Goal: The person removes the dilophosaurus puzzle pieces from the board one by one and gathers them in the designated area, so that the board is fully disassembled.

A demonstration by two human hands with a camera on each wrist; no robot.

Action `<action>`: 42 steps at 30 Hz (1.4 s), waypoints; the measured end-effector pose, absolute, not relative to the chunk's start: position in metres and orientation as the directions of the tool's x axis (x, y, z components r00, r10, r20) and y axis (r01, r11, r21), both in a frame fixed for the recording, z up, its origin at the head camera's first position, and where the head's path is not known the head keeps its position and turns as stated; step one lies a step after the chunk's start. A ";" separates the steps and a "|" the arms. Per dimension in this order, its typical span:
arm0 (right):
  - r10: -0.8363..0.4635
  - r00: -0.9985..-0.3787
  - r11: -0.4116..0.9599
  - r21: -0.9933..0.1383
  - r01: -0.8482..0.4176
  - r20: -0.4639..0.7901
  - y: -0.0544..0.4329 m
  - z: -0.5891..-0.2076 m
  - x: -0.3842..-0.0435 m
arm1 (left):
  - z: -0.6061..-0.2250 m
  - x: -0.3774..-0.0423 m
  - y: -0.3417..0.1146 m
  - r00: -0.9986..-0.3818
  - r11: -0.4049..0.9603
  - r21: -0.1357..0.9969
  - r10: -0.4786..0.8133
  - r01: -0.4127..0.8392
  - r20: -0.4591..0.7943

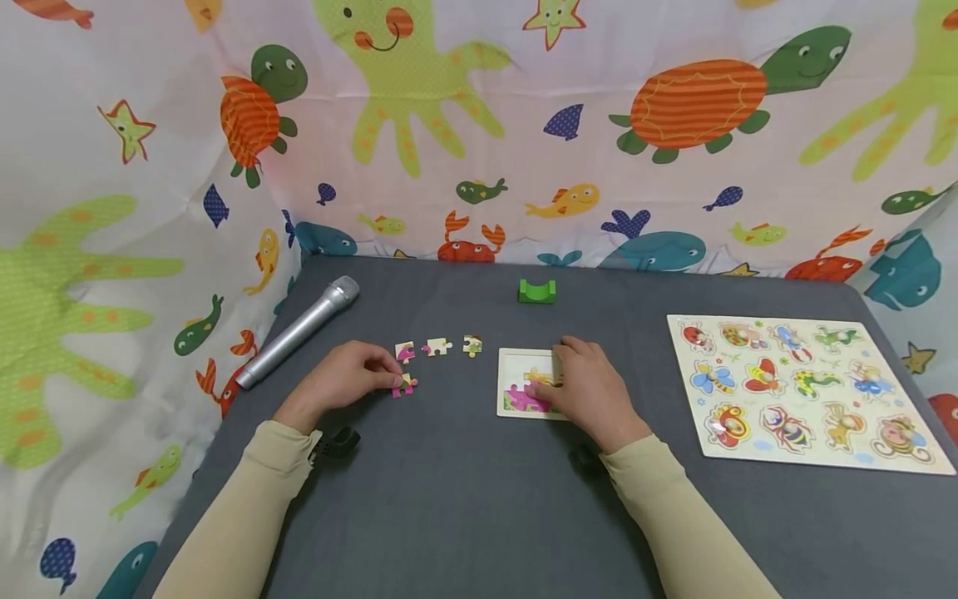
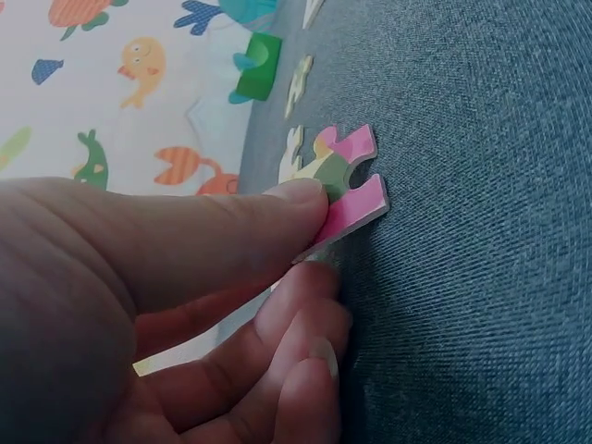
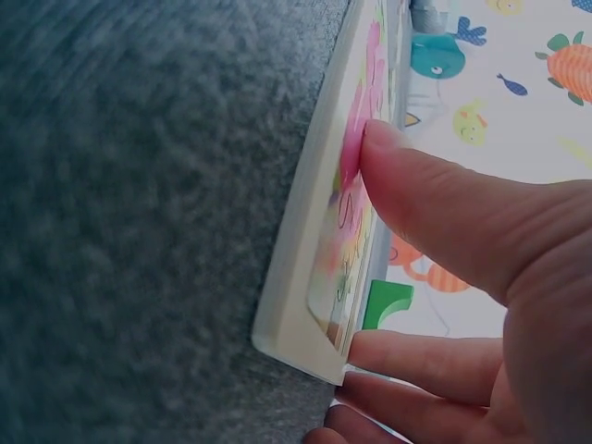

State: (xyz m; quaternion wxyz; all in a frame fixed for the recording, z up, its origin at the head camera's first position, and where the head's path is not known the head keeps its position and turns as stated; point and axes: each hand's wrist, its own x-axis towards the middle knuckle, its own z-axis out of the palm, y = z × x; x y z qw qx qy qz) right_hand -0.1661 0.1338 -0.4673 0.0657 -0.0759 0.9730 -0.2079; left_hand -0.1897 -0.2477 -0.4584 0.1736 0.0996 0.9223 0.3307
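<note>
My left hand (image 1: 344, 378) pinches a pink and yellow jigsaw piece (image 2: 356, 205) between thumb and fingertips, just over the table. Close beyond it lie three loose pieces: a pink one (image 1: 404, 352), a pale one (image 1: 437, 346) and a yellow-green one (image 1: 472, 345). To their right is a small puzzle tray (image 1: 502, 383) with a pale rim, partly filled with pink and yellow pieces (image 1: 521, 400). My right hand (image 1: 595, 391) holds the tray at its right side, thumb on the pink pieces, fingers along the edge (image 3: 294, 287). That hand hides the tray's right part.
A silver microphone (image 1: 299, 331) lies at the left, beyond the left hand. A green block with a curved top (image 1: 536, 292) stands toward the back. At the right lies a large board of insect and animal pictures (image 1: 812, 391). A patterned cloth (image 1: 479, 133) hangs behind the table.
</note>
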 end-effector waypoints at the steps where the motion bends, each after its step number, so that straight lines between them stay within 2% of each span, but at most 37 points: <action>1: -0.175 -0.980 0.902 -0.414 -0.121 -0.095 0.134 -0.467 -0.166 | -0.458 -0.190 -0.247 -0.922 0.762 0.643 0.299 0.075 -0.247; 6: -0.174 -0.980 0.905 -0.408 -0.120 -0.097 0.136 -0.466 -0.168 | -0.449 -0.192 -0.231 -0.944 0.784 0.613 0.267 0.096 -0.194; 11: -0.171 -0.980 0.908 -0.403 -0.117 -0.099 0.138 -0.465 -0.169 | -0.433 -0.193 -0.189 -0.948 0.783 0.603 0.287 0.151 -0.135; 18: -0.167 -0.982 0.901 -0.416 -0.119 -0.082 0.136 -0.466 -0.171 | -0.432 -0.203 -0.107 -0.879 0.727 0.615 0.464 0.305 -0.113; 23: -0.180 -0.982 0.901 -0.411 -0.138 -0.064 0.134 -0.467 -0.170 | -0.445 -0.212 -0.067 -0.843 0.724 0.605 0.515 0.332 -0.153; 28: -0.180 -0.981 0.901 -0.411 -0.138 -0.065 0.133 -0.467 -0.170 | -0.455 -0.215 -0.054 -0.839 0.737 0.600 0.509 0.310 -0.192; 37: -0.242 -0.967 0.897 -0.396 -0.194 -0.075 0.142 -0.466 -0.170 | -0.464 -0.212 -0.054 -0.849 0.721 0.631 0.496 0.285 -0.183; 42: -0.281 -0.952 0.870 -0.453 -0.197 -0.125 0.153 -0.462 -0.172 | -0.466 -0.214 -0.052 -0.844 0.722 0.636 0.497 0.273 -0.203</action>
